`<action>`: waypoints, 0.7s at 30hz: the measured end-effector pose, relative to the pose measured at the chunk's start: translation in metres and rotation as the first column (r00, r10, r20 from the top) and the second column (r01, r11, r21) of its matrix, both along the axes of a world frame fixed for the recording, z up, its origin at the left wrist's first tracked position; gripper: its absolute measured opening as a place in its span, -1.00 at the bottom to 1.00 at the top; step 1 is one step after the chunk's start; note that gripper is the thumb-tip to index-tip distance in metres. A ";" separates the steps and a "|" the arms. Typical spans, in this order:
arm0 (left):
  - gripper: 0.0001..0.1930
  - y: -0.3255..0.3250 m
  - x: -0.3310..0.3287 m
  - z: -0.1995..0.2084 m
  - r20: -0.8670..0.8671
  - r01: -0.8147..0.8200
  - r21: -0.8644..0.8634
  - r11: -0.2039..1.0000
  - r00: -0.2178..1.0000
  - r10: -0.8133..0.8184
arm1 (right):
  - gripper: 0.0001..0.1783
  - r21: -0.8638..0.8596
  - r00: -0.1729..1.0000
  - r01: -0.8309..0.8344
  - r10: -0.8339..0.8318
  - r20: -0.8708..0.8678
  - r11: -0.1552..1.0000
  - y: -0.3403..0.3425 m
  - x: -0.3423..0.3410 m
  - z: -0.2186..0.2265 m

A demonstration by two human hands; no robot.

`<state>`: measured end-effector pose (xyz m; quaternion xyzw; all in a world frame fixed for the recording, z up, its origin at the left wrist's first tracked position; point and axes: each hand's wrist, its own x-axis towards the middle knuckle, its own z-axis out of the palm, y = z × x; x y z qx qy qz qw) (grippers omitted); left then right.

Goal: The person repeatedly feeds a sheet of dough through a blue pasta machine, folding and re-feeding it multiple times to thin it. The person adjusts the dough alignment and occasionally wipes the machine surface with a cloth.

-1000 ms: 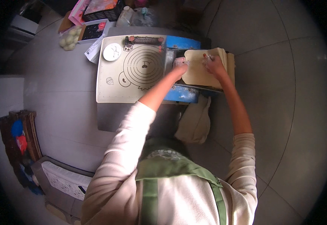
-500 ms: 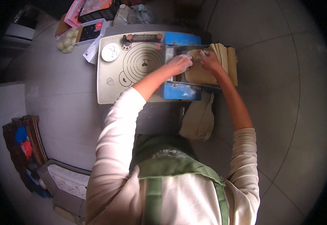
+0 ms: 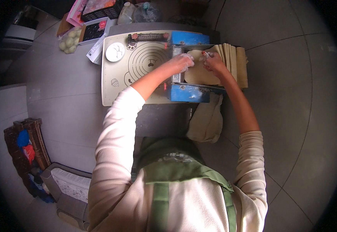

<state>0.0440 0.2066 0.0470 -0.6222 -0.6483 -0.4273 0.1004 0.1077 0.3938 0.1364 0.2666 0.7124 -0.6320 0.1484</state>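
A pale dough sheet (image 3: 201, 75) lies across the bed of a dough roller machine with blue end housings (image 3: 189, 93), its right part stacked in upright folds (image 3: 230, 63). My left hand (image 3: 182, 63) is over the sheet's left edge beside the metal roller part, fingers curled and whitish, as if floured or filmed. My right hand (image 3: 214, 63) is above the sheet next to the folds, its fingers pinched together with something whitish at the tips. What either hand grips is hidden or too small to name.
Left of the machine, a cream printed mat (image 3: 137, 89) carries a round white lidded tub (image 3: 115, 52) and a dark roller-like bar (image 3: 149, 37). Behind stand a black crate (image 3: 102, 11), an open box (image 3: 95, 31) and plastic bottles (image 3: 126, 13). Cloth (image 3: 207, 120) hangs off the machine's near side.
The dough sheet's left edge has shifted left toward the roller part, and its folds look more spread. My left hand has moved slightly left; the right hand has barely moved.
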 end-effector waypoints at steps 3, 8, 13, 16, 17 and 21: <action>-0.69 0.008 0.001 0.032 0.043 -0.008 -0.567 0.824 0.998 0.039 | -0.73 -0.013 1.000 0.013 -0.013 -0.002 1.000 0.003 0.002 -0.005; -0.59 0.031 0.032 0.009 0.233 -0.382 -0.138 0.914 0.884 0.405 | -0.76 -0.231 0.995 0.104 -0.099 0.032 0.967 0.008 -0.001 -0.002; -0.56 0.058 0.070 0.019 0.150 -0.252 -0.635 0.730 0.887 0.437 | -0.84 -0.138 0.984 0.161 -0.148 0.099 0.977 -0.010 0.001 0.066; -0.68 0.075 0.100 0.032 0.303 -0.307 -0.562 0.769 0.788 0.536 | -0.81 0.101 0.999 -0.048 0.048 0.008 0.994 0.014 -0.002 0.059; -0.70 0.077 0.106 0.027 0.275 -0.367 -0.504 0.782 0.790 0.548 | -0.79 0.167 0.996 -0.075 0.080 -0.026 0.983 0.012 -0.004 0.061; -0.74 0.070 0.118 0.067 0.543 -0.306 -0.425 0.852 0.667 0.511 | -0.44 0.263 0.997 -0.063 0.050 0.055 0.963 0.017 -0.004 0.071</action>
